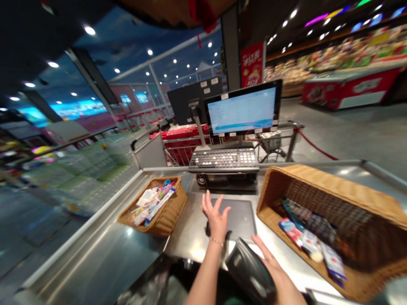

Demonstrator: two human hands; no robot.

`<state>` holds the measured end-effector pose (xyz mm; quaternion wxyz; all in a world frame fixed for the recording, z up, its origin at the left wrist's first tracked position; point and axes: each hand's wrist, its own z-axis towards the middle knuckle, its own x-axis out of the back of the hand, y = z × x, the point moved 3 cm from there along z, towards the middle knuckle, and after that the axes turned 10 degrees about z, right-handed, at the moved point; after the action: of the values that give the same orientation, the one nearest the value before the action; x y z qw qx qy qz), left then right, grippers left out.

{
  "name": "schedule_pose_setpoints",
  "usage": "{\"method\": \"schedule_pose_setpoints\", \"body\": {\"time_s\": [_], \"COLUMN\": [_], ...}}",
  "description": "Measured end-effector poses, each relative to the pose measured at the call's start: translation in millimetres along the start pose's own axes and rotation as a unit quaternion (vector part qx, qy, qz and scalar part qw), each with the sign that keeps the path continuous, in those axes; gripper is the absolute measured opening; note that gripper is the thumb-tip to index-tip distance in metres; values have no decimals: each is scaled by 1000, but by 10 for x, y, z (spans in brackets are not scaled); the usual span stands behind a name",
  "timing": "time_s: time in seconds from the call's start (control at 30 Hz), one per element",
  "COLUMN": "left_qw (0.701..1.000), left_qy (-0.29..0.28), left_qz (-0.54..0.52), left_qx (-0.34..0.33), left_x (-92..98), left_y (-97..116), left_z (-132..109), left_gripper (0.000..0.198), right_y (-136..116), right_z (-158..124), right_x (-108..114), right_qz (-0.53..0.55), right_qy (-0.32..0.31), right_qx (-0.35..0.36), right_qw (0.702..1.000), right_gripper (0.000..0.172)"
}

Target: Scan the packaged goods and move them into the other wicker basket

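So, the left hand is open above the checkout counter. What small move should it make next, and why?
Probably the left hand should reach right and take one packet from the tilted wicker basket. It looks empty and open, and the packets lie close by, just past the dark plate in the counter.

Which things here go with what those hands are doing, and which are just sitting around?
Goes with the hands:
left hand, open above a dark pad
right hand, at a black scanner
big basket, holding packets
small basket, holding other packets

Just sitting around:
monitor
keyboard
red cart
freezer
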<state>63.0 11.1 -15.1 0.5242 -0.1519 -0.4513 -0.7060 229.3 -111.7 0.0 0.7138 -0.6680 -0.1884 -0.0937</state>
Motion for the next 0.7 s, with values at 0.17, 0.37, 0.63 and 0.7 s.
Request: {"method": "schedule_pose_setpoints", "body": {"time_s": [0.17, 0.37, 0.63, 0.7], "left_qw": [1000, 998, 997, 996], "left_qy": [-14, -33, -40, -42], "left_qz": [-9, -14, -19, -20], "left_qx": [-22, -44, -69, -75], "left_x": [-42, -103, -176, -195], "left_y": [115, 222, 305, 324], "left_z": [-53, -105, -134, -143], "left_gripper": [37, 37, 38, 37], "right_y": [-139, -153, -252, -317], "right_z": [-66, -123, -63, -58], "right_x": [24, 33, 75, 132], "right_qz": [18, -22, -18, -50], "right_qy": [-3, -8, -39, -51], "right_qx": [-6, -15, -38, -22], "right_qw": [1000, 1000, 998, 997], "right_gripper": [66, 50, 45, 52]}}
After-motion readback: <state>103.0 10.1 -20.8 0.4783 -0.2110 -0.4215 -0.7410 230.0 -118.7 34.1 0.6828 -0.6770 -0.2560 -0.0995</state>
